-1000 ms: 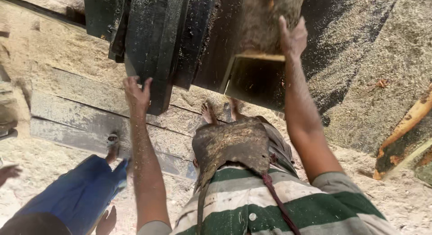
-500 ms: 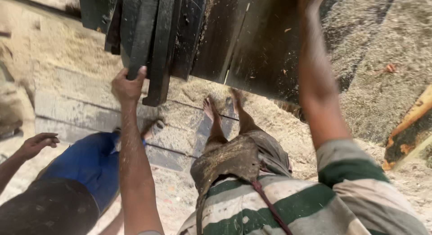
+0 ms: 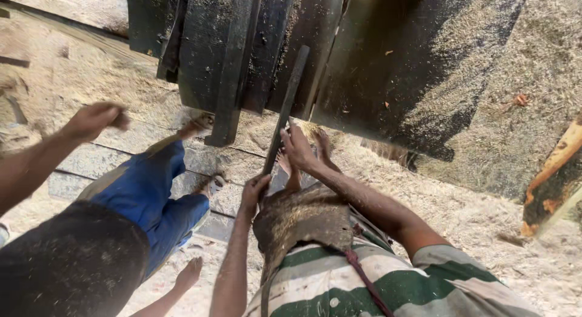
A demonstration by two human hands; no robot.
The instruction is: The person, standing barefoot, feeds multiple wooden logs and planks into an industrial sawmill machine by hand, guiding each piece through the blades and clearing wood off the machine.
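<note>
I am counting one dark thin slat (image 3: 285, 107) at twelve o'clock, my two hands, two co-worker hands, one bark-edged log (image 3: 555, 174) at three o'clock.

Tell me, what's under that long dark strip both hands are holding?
Under the dark strip held by the left hand and right hand lie sawdust-covered floor planks. The person's apron hides what lies below its lower end.

Both hands (image 3: 276, 171) down, now on thin dark strip (image 3: 285, 111).
</note>
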